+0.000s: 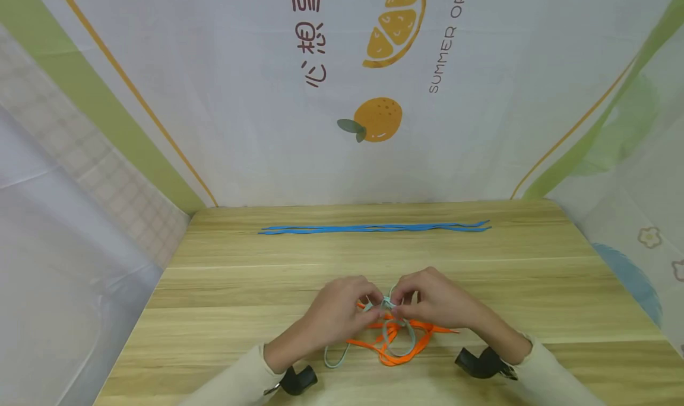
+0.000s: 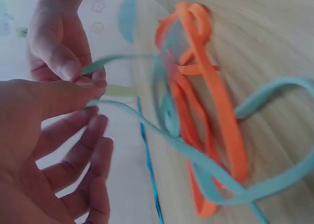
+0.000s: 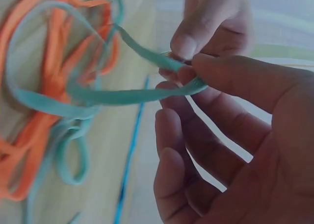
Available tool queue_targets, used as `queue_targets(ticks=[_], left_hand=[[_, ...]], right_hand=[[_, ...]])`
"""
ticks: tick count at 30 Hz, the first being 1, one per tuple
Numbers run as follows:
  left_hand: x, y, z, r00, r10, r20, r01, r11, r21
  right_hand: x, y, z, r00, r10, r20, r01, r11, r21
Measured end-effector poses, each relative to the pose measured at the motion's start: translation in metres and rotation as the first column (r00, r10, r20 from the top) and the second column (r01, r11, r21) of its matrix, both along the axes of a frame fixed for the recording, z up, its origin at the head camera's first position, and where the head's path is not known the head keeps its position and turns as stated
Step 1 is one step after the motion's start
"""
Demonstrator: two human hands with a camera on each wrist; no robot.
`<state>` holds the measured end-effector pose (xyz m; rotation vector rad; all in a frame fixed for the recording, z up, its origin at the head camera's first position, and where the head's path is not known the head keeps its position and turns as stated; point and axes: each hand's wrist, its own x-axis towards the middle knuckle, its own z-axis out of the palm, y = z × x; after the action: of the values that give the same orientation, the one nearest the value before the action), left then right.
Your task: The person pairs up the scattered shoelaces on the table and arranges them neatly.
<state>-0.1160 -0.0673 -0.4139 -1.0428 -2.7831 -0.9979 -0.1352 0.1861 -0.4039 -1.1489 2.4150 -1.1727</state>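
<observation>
Both hands meet near the front middle of the table, fingertips close together. In the left wrist view my left hand point(image 2: 64, 116) pinches a thin mint-green shoelace point(image 2: 279, 186) between thumb and index finger, the other fingers loosely bent. My right hand point(image 3: 230, 116) pinches a folded loop of the mint shoelace point(image 3: 132, 96) in the right wrist view. More of that lace hangs in loops below the hands, with a small knot-like tangle. Under it an orange shoelace point(image 2: 225, 116) lies bunched in several loops on the wood.
Two blue shoelaces point(image 1: 374, 228) lie stretched side by side across the back of the wooden table point(image 1: 224, 287). A white curtain point(image 1: 256, 127) with printed oranges hangs behind it. Black wrist camera mounts point(image 1: 481, 364) hang beneath the forearms.
</observation>
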Motion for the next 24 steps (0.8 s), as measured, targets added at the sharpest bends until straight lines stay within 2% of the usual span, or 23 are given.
queue_targets(ticks=[2,5,9,12,18,24], left_hand=[[0.001,0.0,0.003,1.0,-0.002,0.002,0.002,0.999,0.047],[0.003,-0.003,0.01,0.999,-0.014,0.04,0.01,0.994,0.105],[0.002,-0.01,0.02,0.994,-0.027,0.106,0.009,0.986,0.164],[-0.001,-0.016,0.025,0.992,-0.026,0.127,0.0,0.98,0.199],[-0.007,-0.028,0.034,0.995,-0.024,0.097,-0.001,0.97,0.244],[-0.011,-0.042,0.044,0.997,0.026,0.073,-0.044,0.966,0.255]], right_hand=[[0.001,0.0,0.007,1.0,0.021,-0.002,-0.021,0.999,-0.032],[0.002,0.002,0.016,1.0,0.025,0.007,-0.025,0.998,-0.064],[0.0,0.007,0.026,1.0,-0.006,0.011,0.007,0.997,-0.077],[-0.003,0.011,0.032,1.0,-0.03,0.002,0.03,0.997,-0.071],[-0.009,0.02,0.04,0.998,-0.067,0.02,0.068,0.997,-0.045],[-0.013,0.029,0.05,0.992,-0.109,0.068,0.11,0.994,-0.016]])
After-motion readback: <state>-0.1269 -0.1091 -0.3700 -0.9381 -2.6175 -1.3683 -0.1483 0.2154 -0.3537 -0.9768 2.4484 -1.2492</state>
